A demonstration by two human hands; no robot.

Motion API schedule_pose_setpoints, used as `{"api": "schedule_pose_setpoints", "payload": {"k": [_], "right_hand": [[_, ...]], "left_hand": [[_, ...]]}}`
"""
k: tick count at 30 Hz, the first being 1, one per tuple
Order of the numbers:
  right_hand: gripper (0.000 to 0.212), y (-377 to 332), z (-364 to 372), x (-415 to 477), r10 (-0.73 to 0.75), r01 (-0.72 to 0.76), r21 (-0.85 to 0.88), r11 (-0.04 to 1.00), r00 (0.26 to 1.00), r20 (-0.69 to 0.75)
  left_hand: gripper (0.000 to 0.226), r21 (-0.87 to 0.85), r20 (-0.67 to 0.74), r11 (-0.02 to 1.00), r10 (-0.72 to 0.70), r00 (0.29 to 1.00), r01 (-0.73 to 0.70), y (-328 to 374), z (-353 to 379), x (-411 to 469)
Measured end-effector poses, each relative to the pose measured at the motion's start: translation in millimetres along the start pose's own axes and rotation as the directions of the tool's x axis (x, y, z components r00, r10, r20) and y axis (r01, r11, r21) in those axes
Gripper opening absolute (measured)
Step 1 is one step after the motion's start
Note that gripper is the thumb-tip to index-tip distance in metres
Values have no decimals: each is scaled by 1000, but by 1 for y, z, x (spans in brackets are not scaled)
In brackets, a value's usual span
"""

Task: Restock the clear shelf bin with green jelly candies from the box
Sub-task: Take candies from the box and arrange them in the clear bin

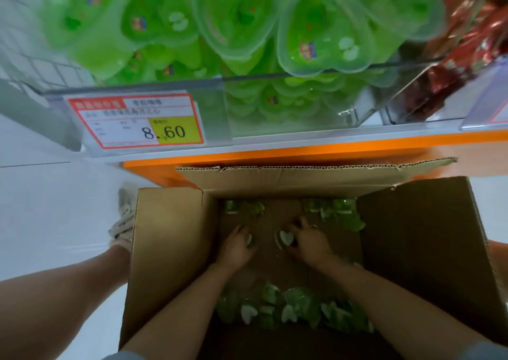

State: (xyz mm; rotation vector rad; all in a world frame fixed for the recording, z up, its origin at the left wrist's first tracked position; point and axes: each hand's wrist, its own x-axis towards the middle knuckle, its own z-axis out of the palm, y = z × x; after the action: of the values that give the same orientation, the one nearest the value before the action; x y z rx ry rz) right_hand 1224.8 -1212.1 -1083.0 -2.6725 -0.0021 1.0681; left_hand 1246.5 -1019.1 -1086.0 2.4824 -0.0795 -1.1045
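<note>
An open cardboard box [170,244] stands on the floor below the shelf. Both my hands reach down to its bottom. My left hand [236,245] grips a green heart-shaped jelly candy [249,240]. My right hand [309,240] grips another heart-shaped jelly [284,238]. Loose green jellies lie along the box's far side [343,214] and near side [297,309]. Above, the clear shelf bin [297,104] is piled high with green heart jellies [316,29].
A price tag reading 8.60 [137,120] hangs on the bin's front left. An orange shelf edge [275,153] juts over the box. Red wrapped sweets [467,43] fill the neighbouring bin on the right. My leg and shoe [122,222] stand left of the box.
</note>
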Motion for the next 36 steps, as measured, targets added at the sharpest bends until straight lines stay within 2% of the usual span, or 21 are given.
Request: {"api": "schedule_pose_setpoints", "payload": {"k": [3, 5, 8, 13, 19, 24, 29, 36], "right_hand": [[58, 5, -9, -12, -1, 0, 69, 998, 1000, 3], [59, 9, -16, -21, -11, 11, 82, 997, 1000, -3], [60, 13, -26, -31, -31, 32, 95, 995, 999, -7], [56, 16, -35, -37, -62, 65, 144, 988, 998, -24], [51, 16, -39, -38, -82, 85, 185, 979, 996, -24], [54, 15, -55, -47, -90, 100, 205, 974, 994, -55], [48, 8, -95, -75, -101, 130, 216, 968, 985, -139], [50, -10, -179, -142, -218, 252, 87, 964, 934, -284]], "left_hand": [[63, -50, -79, 998, -31, 996, 27, 6, -12, -3], [67, -11, -91, 1000, 4, 996, -5, 12, -19, -3], [72, 42, 6, 998, 46, 999, -46, 19, -30, 5], [65, 114, 166, 993, -39, 985, 20, 35, -44, 26], [73, 43, 300, 999, -16, 954, 3, 47, -43, 37], [76, -10, 225, 1000, 25, 974, -23, 52, -35, 22], [55, -115, 95, 984, 151, 984, -140, 62, -63, -20], [50, -139, -87, 942, 296, 951, -306, 100, -130, -118]]}}
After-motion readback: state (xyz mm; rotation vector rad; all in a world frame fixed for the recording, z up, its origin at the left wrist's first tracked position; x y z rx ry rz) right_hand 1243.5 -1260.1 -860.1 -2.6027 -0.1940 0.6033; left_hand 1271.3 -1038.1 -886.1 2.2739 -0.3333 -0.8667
